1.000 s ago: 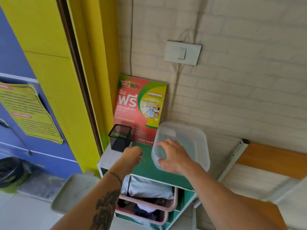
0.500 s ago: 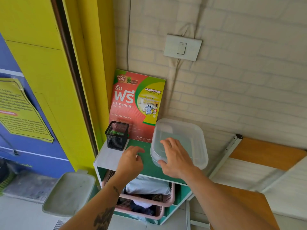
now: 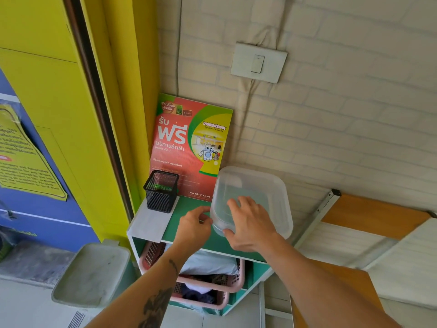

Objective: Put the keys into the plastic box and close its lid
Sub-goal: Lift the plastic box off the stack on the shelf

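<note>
A clear plastic box (image 3: 260, 185) with its lid on stands on the green top of a small shelf unit (image 3: 189, 235), against the brick wall. My right hand (image 3: 248, 223) lies over the lid's near left corner, fingers spread on top and thumb under the rim, gripping it. Curled beside the box's left edge is my left hand (image 3: 194, 226), its fingertips touching the rim. A small grey glint of the keys (image 3: 201, 221) shows between its thumb and fingers; the rest of the keys is hidden in the hand.
A black mesh pen cup (image 3: 161, 190) stands at the shelf's back left, with a red and green poster (image 3: 189, 145) leaning behind it. A pink basket (image 3: 227, 282) of clothes sits below. At left is a yellow door frame (image 3: 113, 114), at right a folded wooden table (image 3: 373, 216).
My left hand has moved right, from the shelf top up to the box's left edge. My right hand has slid a little nearer the lid's corner. The view has shifted down and closer.
</note>
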{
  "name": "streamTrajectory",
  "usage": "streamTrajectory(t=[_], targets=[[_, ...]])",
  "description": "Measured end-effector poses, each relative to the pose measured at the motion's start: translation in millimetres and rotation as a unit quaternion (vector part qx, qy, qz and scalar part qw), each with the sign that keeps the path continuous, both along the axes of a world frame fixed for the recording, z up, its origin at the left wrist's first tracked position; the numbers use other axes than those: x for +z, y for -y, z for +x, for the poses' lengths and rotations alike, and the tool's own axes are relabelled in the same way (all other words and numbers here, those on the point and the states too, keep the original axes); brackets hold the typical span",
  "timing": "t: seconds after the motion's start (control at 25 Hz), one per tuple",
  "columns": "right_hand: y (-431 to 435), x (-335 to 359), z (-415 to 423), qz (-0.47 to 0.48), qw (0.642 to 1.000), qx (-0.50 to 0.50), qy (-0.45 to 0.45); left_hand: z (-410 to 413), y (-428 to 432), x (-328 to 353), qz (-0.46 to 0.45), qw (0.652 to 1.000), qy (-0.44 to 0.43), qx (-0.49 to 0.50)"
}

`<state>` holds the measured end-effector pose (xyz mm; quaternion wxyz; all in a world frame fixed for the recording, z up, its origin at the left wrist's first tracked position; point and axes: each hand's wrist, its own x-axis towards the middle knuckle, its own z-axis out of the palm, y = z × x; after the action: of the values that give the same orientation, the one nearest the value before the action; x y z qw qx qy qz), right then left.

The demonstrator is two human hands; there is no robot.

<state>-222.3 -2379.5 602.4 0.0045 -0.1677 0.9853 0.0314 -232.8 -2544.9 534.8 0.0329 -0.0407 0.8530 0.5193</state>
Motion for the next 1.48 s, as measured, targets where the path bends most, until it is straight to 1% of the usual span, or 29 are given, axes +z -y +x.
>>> streamTrajectory(t=[0.16, 0.36, 0.48, 0.6, 0.72, 0.96, 1.08, 1.16, 1.24, 1.4, 1.48], targets=[[0.7, 1.6, -2.6, 0.038, 0.999, 0.026, -0.006, -1.9, -3.0, 5.0, -0.007, 1.0, 0.009, 0.008], [3.1, -0.4, -6.4, 0.091, 0.993, 0.065, -0.026, -10.6, -4.8, 14.5, -0.012, 0.998, 0.067, 0.008], [4.4, -0.8, -5.8, 0.11, 0.989, 0.09, -0.036, -10.1, -6.6, 14.4, 0.013, 0.996, 0.082, 0.013], [4.9, 2.8, -5.3, 0.123, 0.985, 0.115, -0.039, -11.8, -6.9, 11.7, 0.064, 0.992, 0.104, 0.03], [0.9, 21.5, -16.8, 0.088, 0.987, 0.122, -0.058, -15.7, -3.6, 8.9, 0.104, 0.986, 0.129, 0.032], [-2.0, 37.9, -11.5, 0.001, 0.991, 0.104, -0.086, -17.4, -3.7, 9.4, 0.122, 0.983, 0.136, 0.02], [-2.9, 35.7, -2.4, -0.015, 0.987, 0.111, -0.112, -22.5, -2.3, 18.4, 0.119, 0.986, 0.108, 0.043], [-4.5, 33.7, 0.0, -0.025, 0.986, 0.112, -0.12, -30.7, -0.5, 30.4, 0.142, 0.984, 0.077, 0.078], [-5.1, 28.6, 2.0, -0.032, 0.987, 0.107, -0.119, -42.1, -1.6, 44.9, 0.164, 0.982, 0.062, 0.074], [-12.7, 17.6, 1.1, -0.066, 0.988, 0.099, -0.095, -57.3, -10.3, 64.0, 0.134, 0.988, 0.076, -0.004], [-24.1, 13.4, 0.5, -0.139, 0.985, 0.064, -0.085, -59.4, -13.6, 64.9, 0.08, 0.994, 0.072, -0.01]])
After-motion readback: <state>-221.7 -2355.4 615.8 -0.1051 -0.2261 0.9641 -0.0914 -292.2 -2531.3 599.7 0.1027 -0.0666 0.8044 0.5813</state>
